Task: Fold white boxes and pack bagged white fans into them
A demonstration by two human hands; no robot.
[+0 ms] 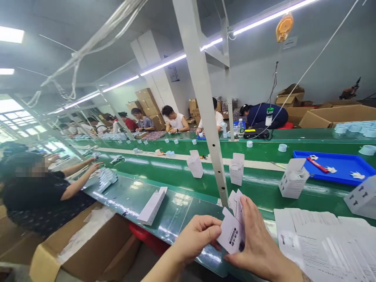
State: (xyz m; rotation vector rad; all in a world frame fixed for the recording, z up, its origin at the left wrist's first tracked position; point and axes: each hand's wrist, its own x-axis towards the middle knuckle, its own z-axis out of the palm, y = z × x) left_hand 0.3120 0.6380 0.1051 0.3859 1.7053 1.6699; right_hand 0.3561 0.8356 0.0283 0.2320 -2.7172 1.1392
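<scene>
A small white carton (232,234) with black print is between my two hands, its top flaps standing up. My left hand (197,239) pinches the carton's left edge between thumb and fingers. Along the right side, my right hand (258,239) grips it, with the thumb underneath and the fingers up along the flap. Flat white printed cartons (320,243) lie stacked to the right of my right hand. Another white carton (152,205) lies on its side on the green bench to the left.
Open-topped white cartons (236,174) stand along the green belt (164,171). A blue tray (343,172) holds a red tool and small white parts. A metal post (202,94) rises just ahead. A cardboard box (88,246) sits below left, near a co-worker (38,196). Several people work across the belt.
</scene>
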